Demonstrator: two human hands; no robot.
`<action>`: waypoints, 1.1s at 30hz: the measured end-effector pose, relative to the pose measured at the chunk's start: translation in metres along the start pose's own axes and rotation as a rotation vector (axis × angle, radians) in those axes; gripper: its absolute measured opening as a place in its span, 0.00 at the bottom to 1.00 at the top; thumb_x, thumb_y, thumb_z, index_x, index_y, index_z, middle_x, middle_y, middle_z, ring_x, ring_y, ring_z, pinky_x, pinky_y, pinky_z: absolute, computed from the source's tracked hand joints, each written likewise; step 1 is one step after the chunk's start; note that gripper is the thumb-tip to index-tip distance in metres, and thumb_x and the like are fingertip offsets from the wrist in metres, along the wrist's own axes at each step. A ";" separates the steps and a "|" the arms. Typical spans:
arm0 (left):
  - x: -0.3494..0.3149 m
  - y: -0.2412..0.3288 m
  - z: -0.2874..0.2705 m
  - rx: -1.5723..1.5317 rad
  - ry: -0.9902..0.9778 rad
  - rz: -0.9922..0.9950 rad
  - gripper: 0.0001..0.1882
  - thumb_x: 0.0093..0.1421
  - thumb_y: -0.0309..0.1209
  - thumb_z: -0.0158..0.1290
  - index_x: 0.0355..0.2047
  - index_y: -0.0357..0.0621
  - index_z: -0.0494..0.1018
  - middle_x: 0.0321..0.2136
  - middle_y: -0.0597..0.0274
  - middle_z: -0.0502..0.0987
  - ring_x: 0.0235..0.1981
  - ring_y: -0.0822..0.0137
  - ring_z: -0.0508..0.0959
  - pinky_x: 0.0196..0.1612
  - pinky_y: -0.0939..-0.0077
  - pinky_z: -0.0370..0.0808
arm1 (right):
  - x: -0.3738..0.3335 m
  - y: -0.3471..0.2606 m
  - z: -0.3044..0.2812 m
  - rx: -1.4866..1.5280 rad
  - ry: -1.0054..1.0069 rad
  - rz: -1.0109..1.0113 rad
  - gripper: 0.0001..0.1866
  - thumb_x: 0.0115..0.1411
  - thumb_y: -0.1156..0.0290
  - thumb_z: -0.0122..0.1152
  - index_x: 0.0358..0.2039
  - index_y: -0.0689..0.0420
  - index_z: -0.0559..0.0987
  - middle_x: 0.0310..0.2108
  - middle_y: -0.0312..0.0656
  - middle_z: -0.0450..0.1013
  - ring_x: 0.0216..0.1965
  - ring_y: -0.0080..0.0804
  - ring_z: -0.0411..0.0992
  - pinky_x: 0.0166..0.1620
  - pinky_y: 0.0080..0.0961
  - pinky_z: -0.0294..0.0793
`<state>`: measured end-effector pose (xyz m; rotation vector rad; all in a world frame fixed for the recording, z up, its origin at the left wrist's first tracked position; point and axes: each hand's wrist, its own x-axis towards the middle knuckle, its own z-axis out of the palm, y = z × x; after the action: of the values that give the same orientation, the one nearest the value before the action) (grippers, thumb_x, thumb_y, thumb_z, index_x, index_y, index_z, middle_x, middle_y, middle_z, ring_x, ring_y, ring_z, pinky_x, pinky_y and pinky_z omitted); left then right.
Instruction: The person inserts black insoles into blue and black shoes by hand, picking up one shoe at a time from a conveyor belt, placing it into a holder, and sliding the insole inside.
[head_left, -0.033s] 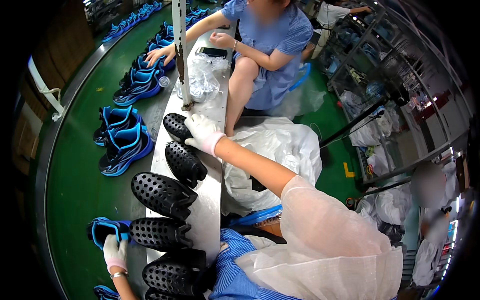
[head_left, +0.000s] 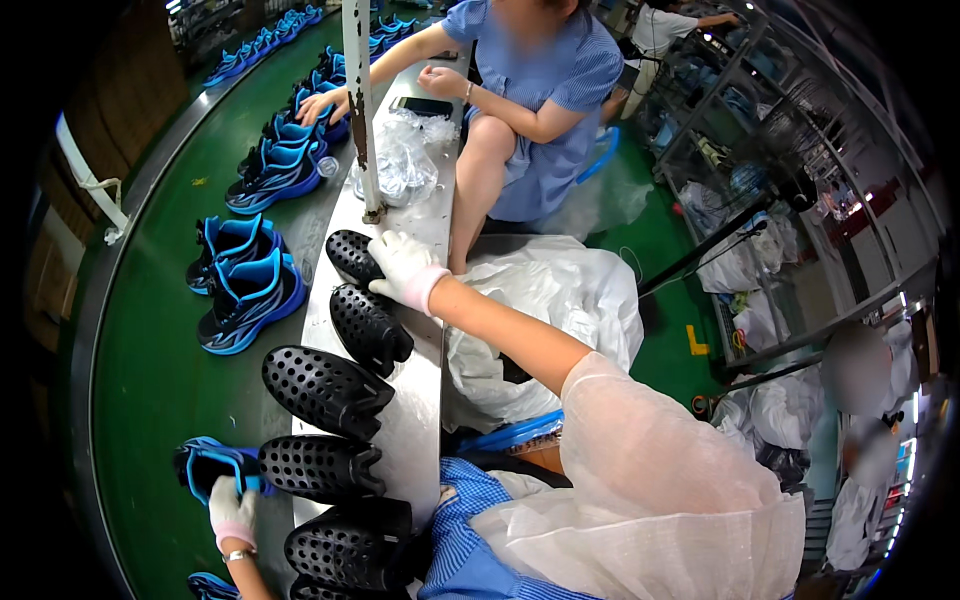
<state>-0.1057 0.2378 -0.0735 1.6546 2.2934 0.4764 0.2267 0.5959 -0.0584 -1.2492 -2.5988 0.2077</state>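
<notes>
My right hand [head_left: 405, 268], in a white glove with a pink cuff, closes on the end of a black perforated shoe tree [head_left: 352, 255] at the far end of a row on the metal ledge. Just nearer lies another black shoe tree [head_left: 368, 328], with several more along the ledge toward me. At the lower left my gloved left hand [head_left: 233, 510] grips the collar of a black and blue sneaker [head_left: 205, 463]; its fingertips are partly hidden inside the opening. The sneaker stands on the green conveyor belt beside the ledge.
A pair of sneakers [head_left: 250, 290] and a longer line of shoes stand farther up the belt [head_left: 150, 370]. A metal post [head_left: 362, 110] rises from the ledge [head_left: 415, 420] near clear plastic bags [head_left: 400, 160]. A co-worker [head_left: 545, 110] sits beyond. A white sack [head_left: 550, 310] lies right of the ledge.
My left hand has shifted slightly toward me at the sneaker's collar. The co-worker's hand over the shoes has moved a little. My right hand stays on the shoe tree.
</notes>
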 end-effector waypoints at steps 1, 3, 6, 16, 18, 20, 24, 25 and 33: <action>-0.008 -0.004 0.000 0.044 -0.028 -0.031 0.11 0.52 0.35 0.57 0.26 0.39 0.73 0.27 0.47 0.72 0.33 0.45 0.71 0.39 0.55 0.68 | -0.001 -0.002 -0.003 0.003 -0.005 -0.006 0.26 0.49 0.58 0.69 0.43 0.58 0.72 0.48 0.52 0.67 0.49 0.49 0.69 0.50 0.40 0.74; -0.031 -0.007 -0.006 0.112 -0.070 -0.051 0.11 0.49 0.35 0.57 0.25 0.40 0.72 0.26 0.49 0.70 0.33 0.45 0.70 0.39 0.55 0.67 | -0.003 -0.004 -0.010 -0.007 0.020 -0.028 0.25 0.49 0.59 0.69 0.42 0.59 0.72 0.44 0.52 0.68 0.47 0.49 0.70 0.49 0.41 0.74; -0.054 -0.011 -0.005 0.081 -0.043 -0.077 0.10 0.48 0.35 0.57 0.24 0.40 0.72 0.26 0.50 0.70 0.33 0.45 0.69 0.38 0.55 0.66 | -0.009 0.004 0.001 0.017 0.076 -0.042 0.24 0.47 0.61 0.68 0.41 0.58 0.71 0.40 0.49 0.68 0.46 0.48 0.69 0.48 0.41 0.73; -0.085 -0.012 0.004 0.133 0.109 -0.049 0.12 0.52 0.33 0.57 0.34 0.40 0.74 0.37 0.52 0.74 0.41 0.49 0.71 0.47 0.60 0.70 | -0.008 0.005 -0.010 -0.014 0.038 -0.134 0.24 0.48 0.59 0.69 0.41 0.56 0.72 0.40 0.50 0.69 0.46 0.48 0.70 0.50 0.39 0.71; -0.092 -0.008 0.001 0.146 0.142 -0.044 0.13 0.51 0.31 0.57 0.37 0.40 0.74 0.40 0.51 0.74 0.44 0.49 0.72 0.50 0.60 0.70 | -0.010 0.004 -0.010 -0.005 0.069 -0.184 0.21 0.48 0.60 0.68 0.40 0.55 0.73 0.40 0.49 0.69 0.45 0.48 0.70 0.49 0.39 0.70; -0.099 0.007 -0.005 0.137 0.179 -0.056 0.14 0.51 0.30 0.56 0.39 0.39 0.74 0.42 0.51 0.74 0.46 0.49 0.72 0.51 0.61 0.69 | -0.010 0.004 -0.010 0.001 0.080 -0.217 0.22 0.48 0.61 0.68 0.41 0.54 0.73 0.40 0.48 0.69 0.46 0.48 0.69 0.50 0.39 0.70; -0.105 0.026 -0.010 0.110 0.214 -0.070 0.18 0.49 0.28 0.57 0.42 0.38 0.72 0.44 0.49 0.72 0.49 0.48 0.70 0.54 0.60 0.68 | -0.019 0.004 -0.013 0.016 -0.010 -0.123 0.29 0.47 0.63 0.70 0.50 0.51 0.70 0.46 0.47 0.68 0.52 0.47 0.66 0.56 0.38 0.68; -0.106 0.029 -0.011 0.102 0.213 -0.065 0.19 0.49 0.27 0.57 0.43 0.37 0.72 0.45 0.49 0.72 0.49 0.47 0.70 0.55 0.60 0.67 | -0.019 0.007 -0.013 0.015 -0.025 -0.103 0.31 0.47 0.62 0.70 0.51 0.52 0.70 0.46 0.47 0.68 0.53 0.48 0.66 0.56 0.38 0.67; -0.109 0.016 -0.002 0.133 0.196 -0.094 0.22 0.48 0.28 0.59 0.44 0.36 0.72 0.46 0.48 0.72 0.51 0.47 0.69 0.56 0.59 0.66 | -0.010 0.012 -0.027 0.018 -0.081 -0.130 0.30 0.45 0.56 0.71 0.46 0.56 0.72 0.44 0.49 0.70 0.50 0.46 0.69 0.53 0.37 0.69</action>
<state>-0.0591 0.1391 -0.0622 1.6135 2.5839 0.4950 0.2493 0.5963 -0.0370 -1.0821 -2.7290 0.2612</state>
